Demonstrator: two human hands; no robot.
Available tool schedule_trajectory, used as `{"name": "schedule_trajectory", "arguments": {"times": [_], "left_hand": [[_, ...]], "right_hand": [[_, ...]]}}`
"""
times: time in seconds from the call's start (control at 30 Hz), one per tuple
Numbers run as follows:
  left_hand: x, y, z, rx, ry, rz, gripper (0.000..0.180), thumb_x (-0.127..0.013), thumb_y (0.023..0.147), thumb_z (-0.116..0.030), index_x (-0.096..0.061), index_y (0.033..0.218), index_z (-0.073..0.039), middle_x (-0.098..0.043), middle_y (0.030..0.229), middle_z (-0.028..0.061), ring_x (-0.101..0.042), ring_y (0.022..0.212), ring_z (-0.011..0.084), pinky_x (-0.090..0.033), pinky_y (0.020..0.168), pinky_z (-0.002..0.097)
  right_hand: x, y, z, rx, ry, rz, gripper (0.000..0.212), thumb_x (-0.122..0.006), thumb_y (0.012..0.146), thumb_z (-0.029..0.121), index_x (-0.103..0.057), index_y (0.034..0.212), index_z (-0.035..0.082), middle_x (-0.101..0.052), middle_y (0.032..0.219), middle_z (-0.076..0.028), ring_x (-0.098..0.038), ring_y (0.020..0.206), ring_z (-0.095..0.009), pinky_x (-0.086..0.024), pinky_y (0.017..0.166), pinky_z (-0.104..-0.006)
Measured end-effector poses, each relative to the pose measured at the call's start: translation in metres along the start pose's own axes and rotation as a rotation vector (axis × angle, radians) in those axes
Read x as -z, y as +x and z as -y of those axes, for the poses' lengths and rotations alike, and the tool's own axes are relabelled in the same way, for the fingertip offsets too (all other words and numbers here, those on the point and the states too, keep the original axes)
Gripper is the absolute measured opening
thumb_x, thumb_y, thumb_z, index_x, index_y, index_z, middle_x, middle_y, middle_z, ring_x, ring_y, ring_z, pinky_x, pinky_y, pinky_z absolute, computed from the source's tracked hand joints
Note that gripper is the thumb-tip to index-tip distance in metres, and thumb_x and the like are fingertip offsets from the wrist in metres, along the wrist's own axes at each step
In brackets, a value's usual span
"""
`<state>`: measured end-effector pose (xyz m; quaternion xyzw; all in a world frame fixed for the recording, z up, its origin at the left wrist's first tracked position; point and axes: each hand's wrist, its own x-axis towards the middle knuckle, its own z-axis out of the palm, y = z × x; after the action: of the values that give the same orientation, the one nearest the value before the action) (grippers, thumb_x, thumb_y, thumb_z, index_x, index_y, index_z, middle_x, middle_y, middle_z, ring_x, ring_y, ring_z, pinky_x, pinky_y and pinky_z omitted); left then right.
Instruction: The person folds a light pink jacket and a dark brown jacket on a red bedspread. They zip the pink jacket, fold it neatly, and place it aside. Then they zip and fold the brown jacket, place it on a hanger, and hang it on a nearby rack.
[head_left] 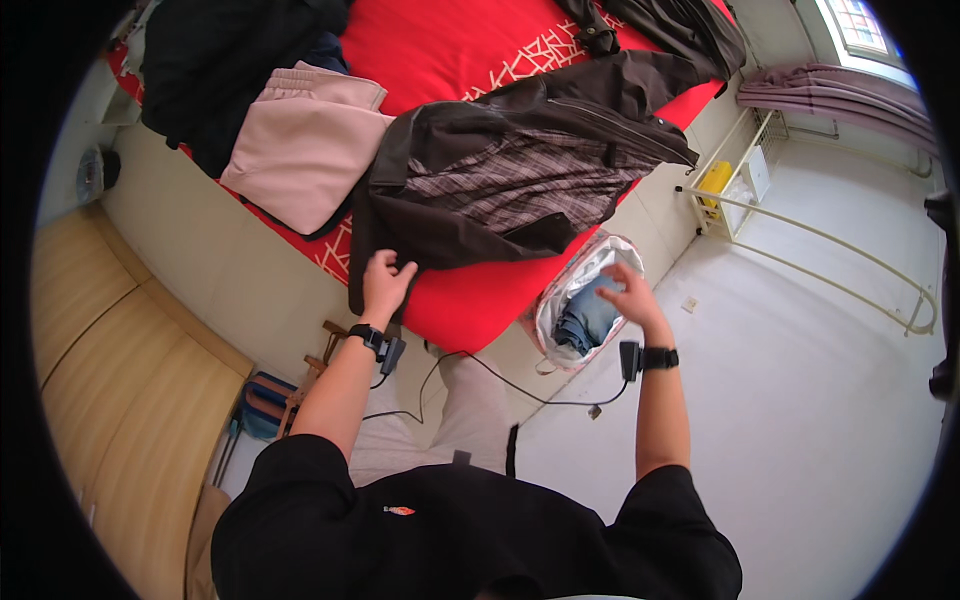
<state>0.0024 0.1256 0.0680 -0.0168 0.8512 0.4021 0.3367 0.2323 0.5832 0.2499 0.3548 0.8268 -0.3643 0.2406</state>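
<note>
While left hand (385, 280) grips jacket (500, 180) hem, right hand (630, 295) hovers open

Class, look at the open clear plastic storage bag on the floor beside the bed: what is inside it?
Inside the clear plastic storage bag lies folded blue denim clothing. The open right hand hovers above, covering part of it; anything beneath the denim is hidden.

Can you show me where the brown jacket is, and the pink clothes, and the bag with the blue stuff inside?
brown jacket (520, 170): head view, on its striped lining.
pink clothes (300, 150): head view, middle of the folded top.
bag (560, 295): head view, on its shiny silver rim, left side.
</note>
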Motion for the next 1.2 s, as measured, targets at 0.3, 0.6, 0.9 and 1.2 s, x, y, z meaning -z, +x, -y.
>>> {"name": "schedule_trajectory", "arguments": {"times": [0.3, 0.6, 0.9, 1.2], "left_hand": [[-0.013, 0.094, -0.039, 0.129, 0.322, -0.248, 0.124, -0.101, 0.067, -0.057, -0.045, 0.159, 0.004, -0.054, 0.157, 0.0289, -0.052, 0.147, 0.0487, -0.047, 0.12, 0.0584], [-0.002, 0.066, -0.08, -0.187, 0.069, -0.373, 0.048, -0.084, 0.093, -0.012, -0.068, 0.137, 0.001, -0.081, 0.119, 0.0245, -0.078, 0.115, 0.0395, -0.059, 0.099, 0.044], [0.092, 0.173, -0.32, -0.865, 0.102, -0.578, 0.033, -0.077, 0.105, -0.019, -0.072, 0.132, -0.002, -0.08, 0.121, 0.0164, -0.077, 0.112, 0.0287, -0.057, 0.1, 0.0356], [-0.084, 0.191, -0.279, -0.585, 0.146, -0.5, 0.075, -0.089, 0.084, -0.034, -0.061, 0.144, -0.001, -0.064, 0.144, 0.0252, -0.062, 0.132, 0.0464, -0.053, 0.111, 0.051]], "right_hand": [[0.097, 0.3, -0.048, 0.328, -0.17, -0.423, 0.087, -0.096, 0.076, 0.024, -0.06, 0.155, 0.016, -0.062, 0.155, -0.023, -0.058, 0.146, -0.039, -0.047, 0.122, -0.0462], [0.074, 0.334, -0.048, -0.004, -0.635, -0.084, 0.056, -0.084, 0.091, 0.049, -0.076, 0.122, 0.002, -0.079, 0.126, -0.023, -0.075, 0.114, -0.048, -0.06, 0.1, -0.052], [0.121, 0.212, 0.063, 0.461, 0.669, -0.172, 0.033, -0.074, 0.109, 0.021, -0.074, 0.132, -0.004, -0.075, 0.119, 0.0, -0.064, 0.109, -0.01, -0.052, 0.098, -0.0303], [0.079, 0.276, 0.081, 0.383, 0.74, -0.496, 0.082, -0.099, 0.086, 0.028, -0.053, 0.148, -0.002, -0.072, 0.119, -0.01, -0.069, 0.104, -0.019, -0.058, 0.092, -0.0332]]}}
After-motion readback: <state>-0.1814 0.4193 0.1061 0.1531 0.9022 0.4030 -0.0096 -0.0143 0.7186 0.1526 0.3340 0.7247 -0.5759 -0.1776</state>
